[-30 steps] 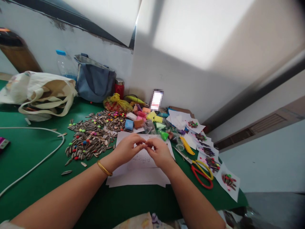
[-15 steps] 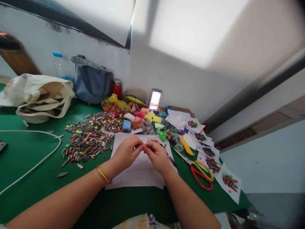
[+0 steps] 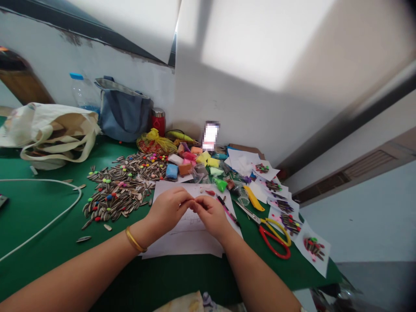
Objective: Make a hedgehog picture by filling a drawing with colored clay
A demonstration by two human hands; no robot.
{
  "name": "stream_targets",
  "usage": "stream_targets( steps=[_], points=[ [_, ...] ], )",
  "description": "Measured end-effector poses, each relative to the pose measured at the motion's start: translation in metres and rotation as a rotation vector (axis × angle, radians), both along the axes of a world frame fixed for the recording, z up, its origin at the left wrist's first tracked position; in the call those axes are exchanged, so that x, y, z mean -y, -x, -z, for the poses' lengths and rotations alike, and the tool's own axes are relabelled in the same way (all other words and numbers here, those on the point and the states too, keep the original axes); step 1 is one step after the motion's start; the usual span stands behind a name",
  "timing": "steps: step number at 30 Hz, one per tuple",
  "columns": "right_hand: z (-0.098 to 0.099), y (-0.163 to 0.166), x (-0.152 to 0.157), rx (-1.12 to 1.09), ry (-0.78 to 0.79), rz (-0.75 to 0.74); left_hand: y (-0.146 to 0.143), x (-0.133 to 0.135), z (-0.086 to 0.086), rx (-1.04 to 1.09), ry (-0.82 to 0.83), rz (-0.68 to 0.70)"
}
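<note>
My left hand [image 3: 169, 208] and my right hand [image 3: 211, 215] meet at the fingertips above a sheet of white paper [image 3: 191, 245] with pencil lines on it. Both are closed in a pinch; whatever lies between the fingers is too small or hidden to name. On the paper, just beyond my right hand, sits a small red piece [image 3: 210, 193]. A dark pen with a pink part [image 3: 230, 212] lies along the paper's right side. To the left of my left hand spreads a heap of striped sunflower seeds [image 3: 120, 186] mixed with coloured ones.
Coloured clay packs [image 3: 186, 169] lie behind the paper. Scissors with red and yellow handles [image 3: 274, 242] and a yellow cutter [image 3: 254, 199] are at right, beside cards with seed designs [image 3: 313, 249]. Bags [image 3: 125, 112], a red flask [image 3: 158, 123] and a propped phone [image 3: 210, 135] stand behind; a white cable [image 3: 79, 197] curves at left.
My hands stay joined at the fingertips, and the fingers have shifted slightly. My right hand has turned a little, showing more of the red piece and pen. The view has moved slightly.
</note>
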State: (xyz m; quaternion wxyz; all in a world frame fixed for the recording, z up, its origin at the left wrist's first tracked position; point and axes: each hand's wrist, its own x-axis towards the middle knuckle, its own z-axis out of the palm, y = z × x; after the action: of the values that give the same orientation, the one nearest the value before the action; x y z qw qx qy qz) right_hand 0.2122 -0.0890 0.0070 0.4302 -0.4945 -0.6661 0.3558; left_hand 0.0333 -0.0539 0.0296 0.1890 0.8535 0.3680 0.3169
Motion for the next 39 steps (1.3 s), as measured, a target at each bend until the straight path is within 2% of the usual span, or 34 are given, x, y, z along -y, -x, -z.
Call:
stream_targets(
  steps=[3,5,12,20,26,31,35,39],
  points=[
    [0.000,0.002,0.000,0.038,0.020,-0.004,0.003,0.002,0.009,-0.045,-0.091,-0.034],
    [-0.001,0.003,0.000,0.049,0.030,-0.010,0.005,0.002,0.015,-0.078,-0.095,-0.037],
    [-0.001,0.003,-0.001,0.017,0.043,-0.052,0.009,0.000,0.023,-0.045,0.050,-0.008],
    [0.011,0.001,-0.005,-0.089,0.064,0.028,0.009,-0.002,0.025,0.115,0.205,0.024],
    [0.008,0.002,-0.004,-0.114,0.034,0.075,0.008,-0.004,0.029,0.252,0.277,0.034],
    [0.007,0.002,-0.004,-0.091,-0.002,0.109,0.008,-0.005,0.027,0.266,0.322,0.054],
    [0.003,0.006,-0.001,-0.072,-0.027,0.059,0.009,-0.006,0.027,0.284,0.377,-0.035],
    [-0.002,0.011,0.002,-0.029,-0.139,-0.055,0.009,-0.007,0.028,0.432,0.549,-0.076]
  ],
)
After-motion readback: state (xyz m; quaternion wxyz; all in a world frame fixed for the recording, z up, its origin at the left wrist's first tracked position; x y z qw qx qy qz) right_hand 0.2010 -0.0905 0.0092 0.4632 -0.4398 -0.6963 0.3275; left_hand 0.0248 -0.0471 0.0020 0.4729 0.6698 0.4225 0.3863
